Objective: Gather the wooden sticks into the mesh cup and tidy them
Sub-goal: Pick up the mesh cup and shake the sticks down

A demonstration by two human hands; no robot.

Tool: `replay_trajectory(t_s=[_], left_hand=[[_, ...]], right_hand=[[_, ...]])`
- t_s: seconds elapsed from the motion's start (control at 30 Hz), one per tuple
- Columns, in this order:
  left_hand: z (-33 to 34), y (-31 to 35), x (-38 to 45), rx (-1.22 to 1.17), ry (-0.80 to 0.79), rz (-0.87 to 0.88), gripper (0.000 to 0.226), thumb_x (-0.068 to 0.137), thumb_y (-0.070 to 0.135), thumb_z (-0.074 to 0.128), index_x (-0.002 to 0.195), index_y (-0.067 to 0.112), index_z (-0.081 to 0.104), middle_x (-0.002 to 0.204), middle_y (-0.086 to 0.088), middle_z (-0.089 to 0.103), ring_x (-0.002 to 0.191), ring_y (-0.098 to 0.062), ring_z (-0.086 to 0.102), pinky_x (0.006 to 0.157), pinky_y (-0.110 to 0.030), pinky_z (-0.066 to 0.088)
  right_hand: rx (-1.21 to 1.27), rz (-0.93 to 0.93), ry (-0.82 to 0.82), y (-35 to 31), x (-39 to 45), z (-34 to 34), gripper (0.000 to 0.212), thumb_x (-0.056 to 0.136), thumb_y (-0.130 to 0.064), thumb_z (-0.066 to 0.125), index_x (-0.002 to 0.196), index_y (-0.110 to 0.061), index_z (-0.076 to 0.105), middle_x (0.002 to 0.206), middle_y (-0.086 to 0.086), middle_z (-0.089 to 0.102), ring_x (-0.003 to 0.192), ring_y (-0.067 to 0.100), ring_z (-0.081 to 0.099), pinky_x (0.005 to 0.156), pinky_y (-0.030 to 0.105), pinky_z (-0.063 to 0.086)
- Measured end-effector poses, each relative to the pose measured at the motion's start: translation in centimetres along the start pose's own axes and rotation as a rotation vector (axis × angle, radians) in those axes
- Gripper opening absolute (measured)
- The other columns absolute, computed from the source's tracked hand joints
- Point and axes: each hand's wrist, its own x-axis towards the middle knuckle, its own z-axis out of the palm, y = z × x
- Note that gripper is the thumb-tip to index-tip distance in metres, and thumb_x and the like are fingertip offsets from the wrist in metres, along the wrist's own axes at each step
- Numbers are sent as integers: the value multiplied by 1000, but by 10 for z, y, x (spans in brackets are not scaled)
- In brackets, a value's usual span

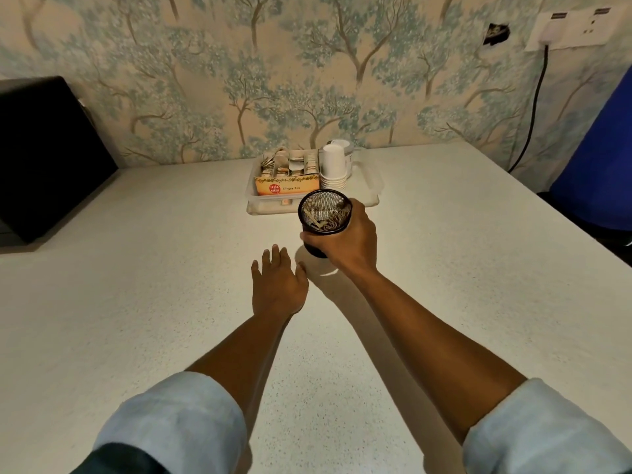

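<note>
Two bare forearms reach forward over a pale speckled table [136,302], each with a light blue sleeve [178,415] rolled back near the elbow. At the far left a black box-like object [48,155] stands on the table against the wall, which is papered with a pattern of blue-green trees [205,80].

The left hand [277,285] is released: its fingers are straight and slightly spread, palm down, low over the table. Whether it touches the surface cannot be told. It holds nothing and lies just beside the base of the mesh cup [325,213], a little to its left.

The right hand [345,242] grasps the black mesh cup, fingers and thumb wrapped round its lower wall. The cup is tilted, its open mouth turned toward the camera, and its base sits at or just above the table; contact cannot be told. Inside it the wooden sticks [333,221] lie in a bunch against the lower right side, with one or two paler sticks crossing to the left.

Just behind the cup a clear plastic tray [371,189] stands near the wall. It holds an orange carton labelled ginger tea [287,188], rows of sachets [294,164] behind the carton, and a stack of white paper cups [333,165] on the right.

Further right, a black cable [533,107] hangs down from a white wall socket [574,27], and a blue object [598,159] fills the right edge.
</note>
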Motion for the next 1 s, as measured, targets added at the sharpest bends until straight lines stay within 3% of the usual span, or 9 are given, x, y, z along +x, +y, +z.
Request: replay_trajectory(t_s=[0.17, 0.3, 0.47, 0.83, 1.0], left_hand=[[0, 0, 1, 13, -9, -3, 65, 105, 49, 17, 159, 13, 16, 168, -9, 10, 155, -29, 7, 126, -49, 4], [0, 0, 0, -7, -7, -1, 64, 105, 47, 19, 159, 12, 17, 168, -10, 11, 155, -28, 7, 126, -50, 4], [-1, 1, 1, -1, -5, 2, 65, 105, 48, 17, 160, 13, 16, 168, -9, 10, 156, -28, 6, 126, -49, 3], [-1, -3, 3, -77, -42, 1, 68, 105, 51, 24, 160, 14, 13, 169, -7, 6, 156, -26, 1, 126, -49, 0], [-16, -4, 8, -401, -152, -13, 85, 94, 58, 58, 160, 28, 14, 169, -2, 10, 156, -26, 2, 124, -48, 3]], right_hand=[[74, 2, 96, -6, -4, 2, 94, 50, -55, 87, 128, -24, 47, 126, -6, 61, 110, 8, 56, 86, 21, 51], [-12, 58, 7, -1, -3, 3, 96, 49, -50, 90, 129, -20, 48, 127, -3, 60, 115, 16, 57, 85, 23, 49], [75, 24, 83, -5, -4, 4, 95, 49, -54, 88, 128, -22, 47, 126, -5, 60, 112, 11, 56, 85, 20, 49], [87, 90, -190, 10, 10, -8, 96, 44, -42, 94, 128, -21, 51, 126, -4, 57, 114, 12, 54, 85, 18, 45], [205, 230, -366, 22, 23, -21, 104, 48, -27, 93, 137, -24, 38, 129, -6, 52, 118, 16, 50, 86, 22, 46]])
